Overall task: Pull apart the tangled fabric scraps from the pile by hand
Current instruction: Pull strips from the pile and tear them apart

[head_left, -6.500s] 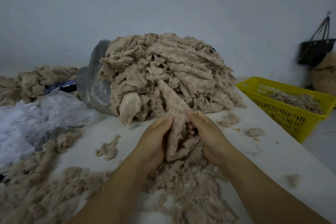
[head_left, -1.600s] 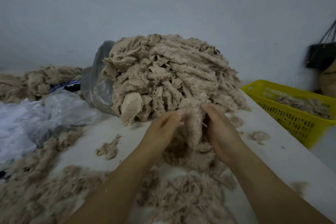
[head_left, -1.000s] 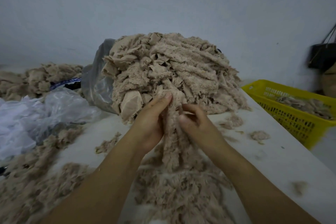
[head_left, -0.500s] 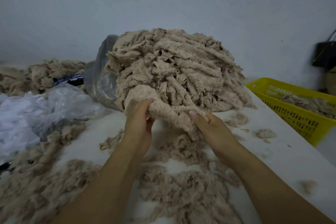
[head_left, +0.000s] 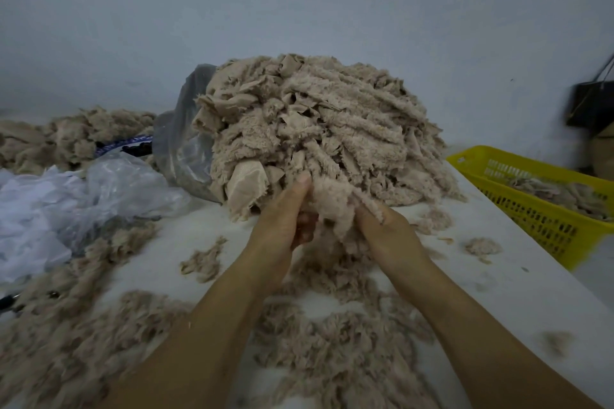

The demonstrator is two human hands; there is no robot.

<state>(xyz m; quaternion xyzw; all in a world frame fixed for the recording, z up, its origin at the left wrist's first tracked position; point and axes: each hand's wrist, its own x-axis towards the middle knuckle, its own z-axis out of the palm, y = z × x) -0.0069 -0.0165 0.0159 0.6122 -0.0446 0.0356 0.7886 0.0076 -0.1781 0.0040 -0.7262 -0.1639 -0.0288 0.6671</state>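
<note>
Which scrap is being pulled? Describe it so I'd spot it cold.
Start at the big beige pile on the white table. At its near foot, the left hand and right hand hold one fluffy scrap. Unlike the smooth patch left of it, it is fuzzy and held.

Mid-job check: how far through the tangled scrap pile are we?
Early, by the look of it. Done: shredded fluff covers the table near the person. In hand: the left hand and right hand both grip one fuzzy scrap at the near foot of the pile. Left: that pile stands tall and dense, most of it untouched.
</note>
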